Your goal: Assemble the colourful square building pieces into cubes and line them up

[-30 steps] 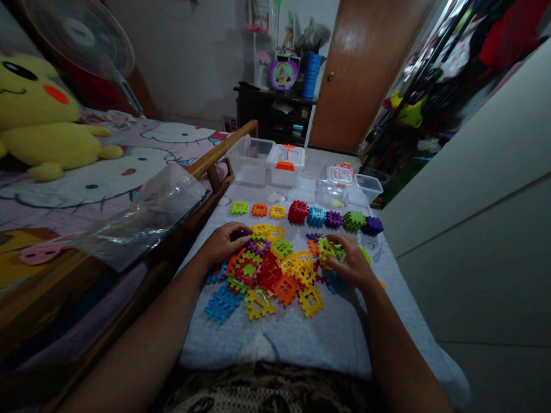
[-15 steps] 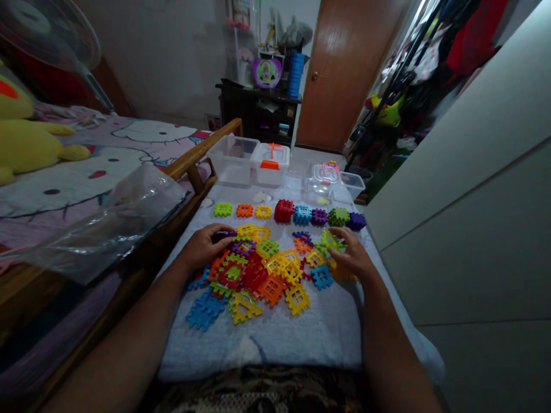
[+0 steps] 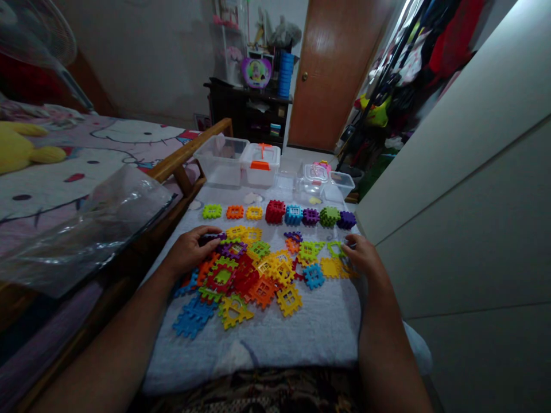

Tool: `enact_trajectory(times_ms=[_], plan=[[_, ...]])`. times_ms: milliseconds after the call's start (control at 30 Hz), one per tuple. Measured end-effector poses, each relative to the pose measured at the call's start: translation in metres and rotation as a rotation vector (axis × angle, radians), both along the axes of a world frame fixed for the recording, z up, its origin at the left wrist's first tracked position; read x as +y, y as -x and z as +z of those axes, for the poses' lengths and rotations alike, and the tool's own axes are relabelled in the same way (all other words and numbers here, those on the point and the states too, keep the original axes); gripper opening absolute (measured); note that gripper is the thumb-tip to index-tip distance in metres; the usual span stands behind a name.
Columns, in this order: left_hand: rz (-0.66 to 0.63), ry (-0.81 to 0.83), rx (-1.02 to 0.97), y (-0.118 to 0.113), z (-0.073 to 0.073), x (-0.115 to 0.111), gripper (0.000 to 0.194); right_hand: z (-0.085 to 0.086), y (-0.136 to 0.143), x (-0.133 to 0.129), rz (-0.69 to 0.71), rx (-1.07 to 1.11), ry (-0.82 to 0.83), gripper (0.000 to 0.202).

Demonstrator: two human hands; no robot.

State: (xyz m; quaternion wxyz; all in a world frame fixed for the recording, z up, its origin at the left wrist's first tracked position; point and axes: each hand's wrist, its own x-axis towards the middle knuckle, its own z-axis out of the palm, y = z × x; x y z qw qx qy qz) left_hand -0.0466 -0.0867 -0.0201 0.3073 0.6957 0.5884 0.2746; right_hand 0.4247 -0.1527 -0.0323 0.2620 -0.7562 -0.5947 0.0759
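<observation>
Interlocking tiles (image 3: 253, 269) heaped loose on white cloth (image 3: 301, 327) between both hands. Left hand (image 3: 189, 252) laid flat, pinning pile edge; purple tile (image 3: 214, 236) under fingertips. Right hand (image 3: 364, 256) loosely curled beside yellow tile (image 3: 330, 267), nothing clasped.

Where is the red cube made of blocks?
In the head view, the red cube sits in the far row on the white towel, between a flat yellow piece and a blue cube.
</observation>
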Motion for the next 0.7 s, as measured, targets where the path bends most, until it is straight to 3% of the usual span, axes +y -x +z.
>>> enact_trajectory(times_ms=[200, 333, 500, 700], plan=[[0.004, 0.034, -0.033, -0.002, 0.001, -0.001, 0.055, 0.002, 0.022, 0.000, 0.032, 0.020, 0.129, 0.035], [0.014, 0.033, -0.042, 0.000, -0.002, 0.001, 0.057, 0.000, 0.032, 0.004, 0.049, -0.022, 0.127, 0.024], [0.037, -0.024, -0.020, 0.002, -0.003, 0.002, 0.056, 0.001, 0.031, 0.005, 0.090, -0.097, -0.005, 0.011], [0.017, -0.029, -0.013, 0.000, -0.003, 0.002, 0.055, 0.015, 0.047, 0.005, 0.159, 0.078, -0.237, 0.005]])
